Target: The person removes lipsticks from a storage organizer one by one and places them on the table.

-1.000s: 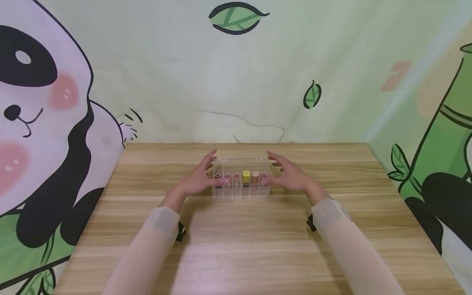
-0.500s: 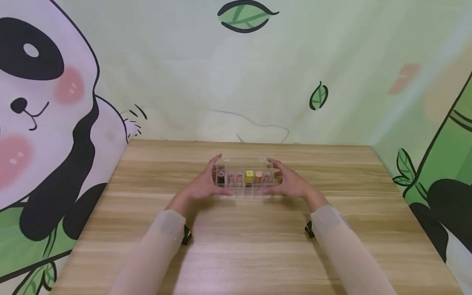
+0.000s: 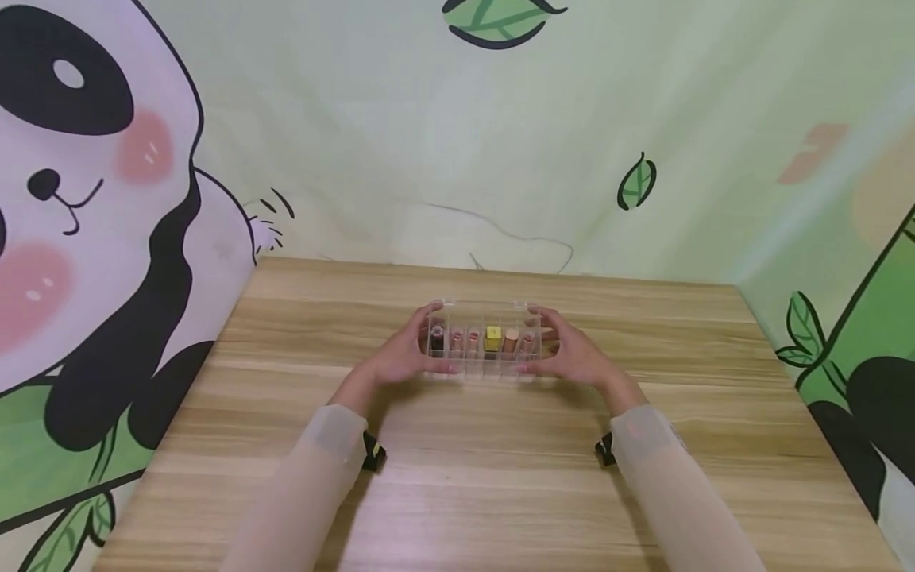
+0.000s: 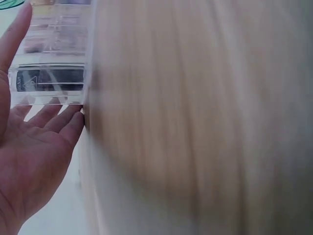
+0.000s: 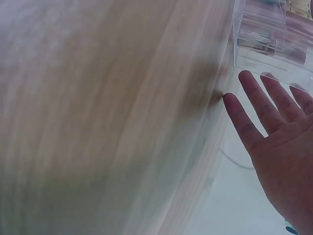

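On the desk [image 3: 486, 485], before the wall [image 3: 357, 143], a case [image 3: 484, 369] holding tubes [image 3: 492, 340] in its compartments sits between left grip [image 3: 402, 355] and right grip [image 3: 577, 356].

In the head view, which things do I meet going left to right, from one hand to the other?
Left hand, black tube, first pink tube, second pink tube, yellow-topped tube, orange-brown tube, third pink tube, right hand.

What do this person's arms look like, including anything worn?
The left sleeve and right sleeve are long and pale beige, with greyer cuffs. A small black device shows beside each cuff. The left grip and right grip are bare.
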Motion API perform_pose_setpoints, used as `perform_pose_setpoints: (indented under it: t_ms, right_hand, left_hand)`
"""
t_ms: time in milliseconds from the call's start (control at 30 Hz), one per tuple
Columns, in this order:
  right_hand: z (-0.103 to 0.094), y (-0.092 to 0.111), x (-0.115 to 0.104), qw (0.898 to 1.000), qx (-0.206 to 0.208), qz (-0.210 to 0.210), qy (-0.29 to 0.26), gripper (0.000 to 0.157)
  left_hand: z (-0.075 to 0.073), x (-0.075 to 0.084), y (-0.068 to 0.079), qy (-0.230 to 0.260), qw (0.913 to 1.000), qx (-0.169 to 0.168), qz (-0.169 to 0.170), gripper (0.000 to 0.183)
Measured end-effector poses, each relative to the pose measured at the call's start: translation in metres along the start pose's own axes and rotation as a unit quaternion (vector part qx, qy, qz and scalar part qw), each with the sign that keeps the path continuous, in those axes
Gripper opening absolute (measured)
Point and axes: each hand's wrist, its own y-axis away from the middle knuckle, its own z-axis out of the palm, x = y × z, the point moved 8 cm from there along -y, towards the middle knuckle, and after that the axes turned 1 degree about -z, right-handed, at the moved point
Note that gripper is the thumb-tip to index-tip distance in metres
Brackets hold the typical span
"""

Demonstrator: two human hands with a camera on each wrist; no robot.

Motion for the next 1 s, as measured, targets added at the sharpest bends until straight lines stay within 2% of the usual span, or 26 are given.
perform_pose_setpoints:
  t_ms: [267, 433, 633, 1000]
  right_hand:
    - [-0.004, 0.003, 0.002, 1.000, 0.006, 0.003, -0.005, 0.105]
    - [-0.010, 0.011, 0.004, 1.000, 0.011, 0.010, -0.011, 0.105]
    - [-0.015, 0.017, 0.009, 1.000, 0.015, 0.011, -0.020, 0.106]
    - [-0.009, 0.006, 0.003, 1.000, 0.005, -0.010, -0.004, 0.104]
  left_hand:
    - [0.002, 0.008, 0.000, 0.020, 0.9996, -0.004, 0.018, 0.124]
    - [0.009, 0.009, -0.008, 0.039, 0.9987, -0.006, 0.032, 0.123]
    - [0.018, 0.011, -0.012, 0.058, 0.9978, -0.008, 0.031, 0.120]
    - [0.012, -0.012, 0.002, 0.069, 0.9971, 0.031, -0.004, 0.112]
